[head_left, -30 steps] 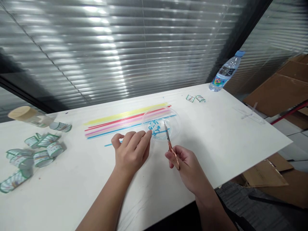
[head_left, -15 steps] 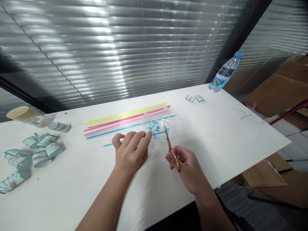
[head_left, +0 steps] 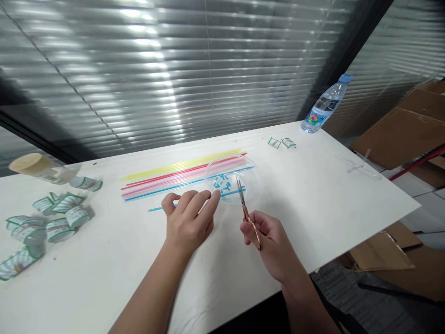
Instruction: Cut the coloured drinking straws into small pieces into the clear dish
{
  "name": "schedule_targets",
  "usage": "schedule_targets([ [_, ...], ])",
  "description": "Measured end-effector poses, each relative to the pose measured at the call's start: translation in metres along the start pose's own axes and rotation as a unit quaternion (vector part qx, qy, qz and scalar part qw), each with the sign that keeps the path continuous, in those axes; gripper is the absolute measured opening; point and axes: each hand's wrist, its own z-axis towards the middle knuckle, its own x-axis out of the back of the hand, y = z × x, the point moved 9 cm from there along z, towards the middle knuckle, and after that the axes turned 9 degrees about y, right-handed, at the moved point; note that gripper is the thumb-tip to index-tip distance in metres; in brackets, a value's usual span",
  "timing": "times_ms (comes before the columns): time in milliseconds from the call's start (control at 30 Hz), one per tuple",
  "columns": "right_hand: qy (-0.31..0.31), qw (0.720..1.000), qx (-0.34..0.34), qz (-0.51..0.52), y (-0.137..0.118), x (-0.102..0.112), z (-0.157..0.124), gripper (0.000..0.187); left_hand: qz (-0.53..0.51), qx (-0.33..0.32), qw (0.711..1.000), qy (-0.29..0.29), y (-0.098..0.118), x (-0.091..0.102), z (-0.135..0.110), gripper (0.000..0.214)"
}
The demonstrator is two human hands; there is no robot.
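My left hand [head_left: 192,220] is closed on a thin blue straw [head_left: 231,192], which sticks out past the fingers on both sides. The straw's right end lies over a clear round plastic dish [head_left: 257,185]. My right hand [head_left: 269,234] grips copper-handled scissors [head_left: 245,211] by the loops. Their narrow blades point away from me, a little apart, around the straw near its right end. Short cut blue pieces [head_left: 221,182] lie inside the dish. Whether the blades touch the straw is too small to tell.
Rows of yellow [head_left: 181,164], pink [head_left: 187,177] and blue straws [head_left: 163,190] lie behind my left hand. Several patterned paper rolls [head_left: 60,229] and a beige-lidded jar [head_left: 45,169] are at left. A water bottle [head_left: 323,109] stands at the back right; two small packets [head_left: 281,143] lie nearby.
The scissors and my right hand have shifted very slightly to the right. My left hand and the straw have barely moved.
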Motion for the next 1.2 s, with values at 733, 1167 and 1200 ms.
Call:
schedule_targets([
  [733,-0.015,1.000,0.005,-0.004,0.0020,-0.0017,-0.0009,0.048,0.015,0.011,1.000,0.000,-0.0028,0.0003,-0.0007,0.029],
  [1167,-0.030,0.999,0.006,-0.013,0.0040,-0.0035,-0.0028,0.043,-0.021,-0.003,1.000,-0.007,0.0042,-0.0020,0.0006,0.028],
  [1200,-0.030,0.999,0.007,-0.014,0.0044,-0.0035,-0.0025,0.043,-0.023,-0.004,1.000,-0.007,0.0042,-0.0020,0.0005,0.028],
])
